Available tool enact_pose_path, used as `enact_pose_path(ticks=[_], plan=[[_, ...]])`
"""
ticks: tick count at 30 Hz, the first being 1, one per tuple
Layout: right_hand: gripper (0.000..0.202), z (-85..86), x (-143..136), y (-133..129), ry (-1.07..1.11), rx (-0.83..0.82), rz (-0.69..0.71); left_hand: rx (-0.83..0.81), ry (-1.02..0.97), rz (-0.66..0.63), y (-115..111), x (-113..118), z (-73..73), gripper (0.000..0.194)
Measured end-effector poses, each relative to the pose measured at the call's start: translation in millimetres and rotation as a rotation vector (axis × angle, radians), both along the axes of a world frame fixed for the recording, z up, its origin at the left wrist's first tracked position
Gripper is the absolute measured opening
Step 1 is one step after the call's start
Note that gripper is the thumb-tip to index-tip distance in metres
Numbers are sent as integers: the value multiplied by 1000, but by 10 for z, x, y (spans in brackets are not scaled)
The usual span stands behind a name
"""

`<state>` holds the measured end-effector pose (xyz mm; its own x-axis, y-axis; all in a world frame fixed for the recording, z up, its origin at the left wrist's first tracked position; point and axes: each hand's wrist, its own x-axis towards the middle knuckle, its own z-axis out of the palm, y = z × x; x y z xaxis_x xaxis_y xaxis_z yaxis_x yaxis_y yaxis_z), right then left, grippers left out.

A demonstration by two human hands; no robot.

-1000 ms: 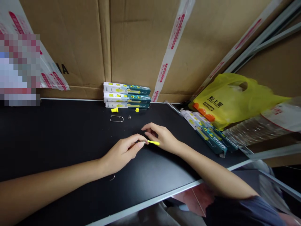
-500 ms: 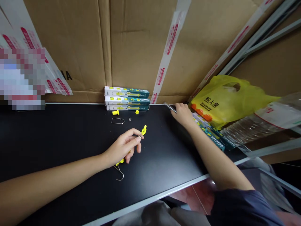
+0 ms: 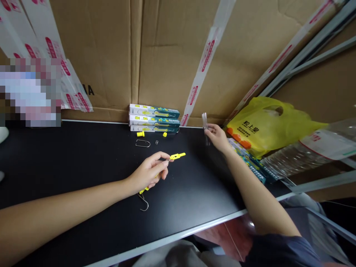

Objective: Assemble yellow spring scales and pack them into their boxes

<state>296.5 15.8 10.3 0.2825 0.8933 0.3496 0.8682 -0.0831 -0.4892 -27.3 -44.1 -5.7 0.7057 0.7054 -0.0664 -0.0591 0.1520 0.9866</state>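
My left hand (image 3: 152, 169) is closed, thumb against fingers, on the yellow spring scale rod (image 3: 178, 156). The flat yellow tip sticks out past the fingertips to the right, and a bit of metal coil shows at the pinch. From under the palm a metal hook (image 3: 144, 204) hangs out, while the rod's middle is hidden. My right hand (image 3: 218, 138) pinches a clear plastic tube (image 3: 205, 118), held nearly upright at the back of the black table. Behind the left hand lie a yellow cap (image 3: 140, 134), a smaller yellow cap (image 3: 165, 134), a bent wire loop (image 3: 142, 143) and a tiny spring (image 3: 157, 142).
Several printed boxes (image 3: 154, 119) are stacked against the cardboard wall (image 3: 172, 66). More boxes (image 3: 250, 163) lie beside my right forearm, near a yellow plastic bag (image 3: 258, 122) and a large clear bottle (image 3: 292, 159). A light metal edge (image 3: 178, 236) borders the black tabletop (image 3: 91, 159).
My right hand has raised the clear tube from lying slanted at the back edge to nearly upright. The yellow tip in my left hand has swung to point right. The view has shifted slightly.
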Motion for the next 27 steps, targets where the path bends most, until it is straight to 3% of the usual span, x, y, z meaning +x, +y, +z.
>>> enact_pose_path(ticks=[2,4,7,11,20,27], plan=[[40,61,-198,-100,171,41,121,-2,-16,1,10,-3,-18,18],[39,114,-434,-225,706,105,388,-4,-31,1,23,-2,-44,20],[35,181,-739,-404,1065,40,514,-7,-25,18,34,3,-68,22],[32,220,-904,-538,1140,-9,581,-6,-5,56,31,7,-58,24],[21,233,-868,-550,1207,32,598,-66,-40,153,34,21,-21,23],[27,208,-862,-543,1324,-4,587,-85,-89,237,38,26,-13,21]])
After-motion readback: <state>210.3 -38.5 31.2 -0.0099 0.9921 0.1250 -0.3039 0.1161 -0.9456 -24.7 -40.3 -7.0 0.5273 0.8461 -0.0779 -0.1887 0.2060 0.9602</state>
